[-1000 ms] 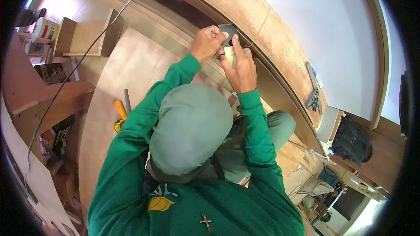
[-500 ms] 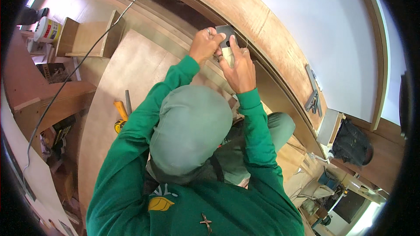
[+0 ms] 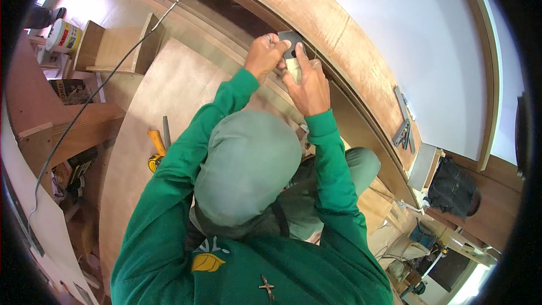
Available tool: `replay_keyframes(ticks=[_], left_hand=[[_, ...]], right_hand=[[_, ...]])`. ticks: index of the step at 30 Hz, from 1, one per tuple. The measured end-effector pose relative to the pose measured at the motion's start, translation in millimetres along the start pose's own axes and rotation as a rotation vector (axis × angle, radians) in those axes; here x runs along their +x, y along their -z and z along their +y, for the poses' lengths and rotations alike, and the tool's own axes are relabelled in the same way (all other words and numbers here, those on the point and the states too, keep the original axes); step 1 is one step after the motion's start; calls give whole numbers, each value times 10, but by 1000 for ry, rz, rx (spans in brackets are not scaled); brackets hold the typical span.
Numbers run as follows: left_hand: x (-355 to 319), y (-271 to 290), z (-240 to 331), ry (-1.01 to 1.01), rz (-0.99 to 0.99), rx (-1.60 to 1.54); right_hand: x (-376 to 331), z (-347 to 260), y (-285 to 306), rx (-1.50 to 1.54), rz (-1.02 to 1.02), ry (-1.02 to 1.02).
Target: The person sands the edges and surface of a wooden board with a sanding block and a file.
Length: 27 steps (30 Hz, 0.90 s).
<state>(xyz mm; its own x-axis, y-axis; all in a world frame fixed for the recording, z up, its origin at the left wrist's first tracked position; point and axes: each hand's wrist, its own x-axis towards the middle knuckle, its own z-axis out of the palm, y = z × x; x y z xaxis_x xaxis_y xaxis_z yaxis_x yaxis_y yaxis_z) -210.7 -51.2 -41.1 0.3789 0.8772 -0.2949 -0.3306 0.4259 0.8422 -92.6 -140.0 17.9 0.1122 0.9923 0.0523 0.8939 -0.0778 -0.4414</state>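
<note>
Close to the edge of the wooden frame, both hands are closed around a dark grey flat piece (image 3: 291, 37) with a small dark hole in it. My left hand (image 3: 264, 56) pinches its left side between thumb and fingers. My right hand (image 3: 311, 87) grips it from the right, its index finger laid along the face. Under the dark piece, between the right thumb and index finger, shows a pale yellow piece (image 3: 293, 68) whose kind I cannot make out. The fingers hide the lower side of both.
A yellow-handled tool (image 3: 157, 143) lies on the wooden panel (image 3: 169, 79) left of my left arm. A hand plane-like metal tool (image 3: 403, 121) rests on the curved wooden surface at right. A black cable (image 3: 113, 73) crosses the left side. A white bucket (image 3: 63, 36) stands far left.
</note>
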Motion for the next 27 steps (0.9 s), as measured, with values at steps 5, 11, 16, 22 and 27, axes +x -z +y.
replay_keyframes(ticks=[5, 11, 16, 22, 27], left_hand=[[-12, 23, 5, 1, -3, -10], [107, 10, 44, -53, 12, 20], [42, 79, 23, -26, 9, 39], [100, 113, 1, -52, -4, 14], [191, 78, 61, -72, 24, 27]], right_hand=[[5, -30, -10, -8, -13, -14], [91, -36, -69, 5, 26, -25], [67, -90, -30, -22, -12, -4], [98, -113, -50, 1, -6, -12], [191, -113, -110, -2, 40, -15]])
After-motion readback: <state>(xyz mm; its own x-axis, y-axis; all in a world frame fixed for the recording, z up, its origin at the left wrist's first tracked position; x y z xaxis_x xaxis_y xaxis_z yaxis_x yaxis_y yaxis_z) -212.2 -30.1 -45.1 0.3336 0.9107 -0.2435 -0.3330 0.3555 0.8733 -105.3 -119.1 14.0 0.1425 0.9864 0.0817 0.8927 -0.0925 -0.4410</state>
